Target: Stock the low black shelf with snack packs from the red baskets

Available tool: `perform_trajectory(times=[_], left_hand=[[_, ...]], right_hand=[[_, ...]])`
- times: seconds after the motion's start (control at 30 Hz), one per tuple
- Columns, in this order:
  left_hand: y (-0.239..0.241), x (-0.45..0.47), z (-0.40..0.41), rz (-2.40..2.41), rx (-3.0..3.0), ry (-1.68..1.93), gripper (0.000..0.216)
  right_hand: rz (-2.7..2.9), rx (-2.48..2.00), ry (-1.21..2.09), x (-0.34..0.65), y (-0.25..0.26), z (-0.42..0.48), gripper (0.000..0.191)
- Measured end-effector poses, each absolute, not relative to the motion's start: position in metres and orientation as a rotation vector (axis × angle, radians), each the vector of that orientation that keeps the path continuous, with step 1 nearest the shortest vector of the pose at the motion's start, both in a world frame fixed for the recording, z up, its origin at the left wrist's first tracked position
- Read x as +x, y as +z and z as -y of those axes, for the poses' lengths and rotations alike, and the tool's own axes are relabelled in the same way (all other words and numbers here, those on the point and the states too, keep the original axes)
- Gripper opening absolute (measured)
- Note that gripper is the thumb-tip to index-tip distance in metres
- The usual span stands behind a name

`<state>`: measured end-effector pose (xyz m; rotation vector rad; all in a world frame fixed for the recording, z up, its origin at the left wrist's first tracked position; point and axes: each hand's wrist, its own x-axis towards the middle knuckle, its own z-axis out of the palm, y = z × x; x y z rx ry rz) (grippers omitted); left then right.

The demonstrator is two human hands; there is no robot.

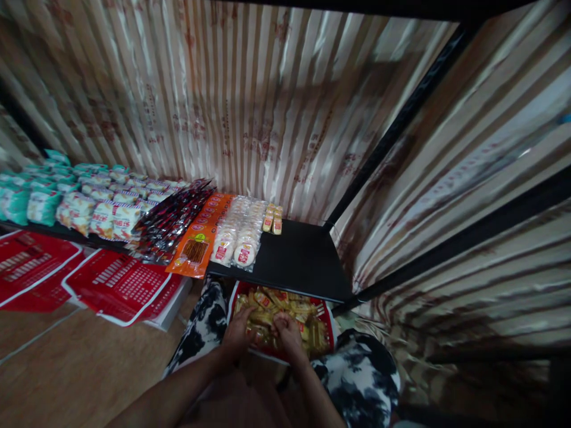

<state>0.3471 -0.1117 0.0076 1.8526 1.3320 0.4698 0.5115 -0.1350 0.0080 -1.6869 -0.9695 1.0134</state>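
Observation:
Both my hands are down in a red basket [329,333] that rests between my knees and is full of small yellow snack packets [300,308]. My left hand [238,334] lies on the packets at the basket's left side with its fingers curled over them. My right hand [288,336] sits just beside it, fingers bent down into the packets. What either hand grips is hidden under the fingers.
A black shelf [300,258] above the basket carries rows of snacks: two yellow packets [273,220], white round crackers [238,233], orange packs [201,238], dark red packs [172,223] and teal and white bags [66,193]. Red baskets [120,285] lie on the floor left. Striped curtain hangs behind and right.

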Motion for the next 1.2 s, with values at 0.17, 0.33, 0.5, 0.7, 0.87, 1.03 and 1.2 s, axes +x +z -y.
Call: perform_trajectory(times=[0.17, 0.33, 0.5, 0.7, 0.87, 1.03, 1.2], left_hand=[[0.012, 0.360, 0.108, -1.247, 1.756, 0.690, 0.036], [0.027, 0.372, 0.107, -1.232, 1.524, 0.686, 0.029], [0.047, 0.378, 0.095, -1.136, 1.382, 0.800, 0.027], [0.077, 0.385, 0.080, -1.100, 1.334, 0.903, 0.028], [0.093, 0.397, 0.063, -1.081, 1.285, 0.915, 0.027], [0.103, 0.410, 0.041, -1.217, 1.390, 0.899, 0.030], [0.112, 0.421, 0.035, -1.426, 1.633, 0.978, 0.044]], right_hand=[[0.789, -1.638, 1.157, 0.519, 0.024, 0.132, 0.033], [0.627, -1.572, 1.198, 0.518, 0.045, 0.130, 0.036], [0.685, -1.514, 1.185, 0.516, 0.071, 0.126, 0.037], [0.861, -1.478, 1.134, 0.513, 0.094, 0.116, 0.045], [0.907, -1.467, 1.050, 0.515, 0.104, 0.101, 0.044], [0.945, -1.478, 0.946, 0.524, 0.108, 0.075, 0.043], [0.930, -1.490, 0.822, 0.539, 0.103, 0.034, 0.040]])
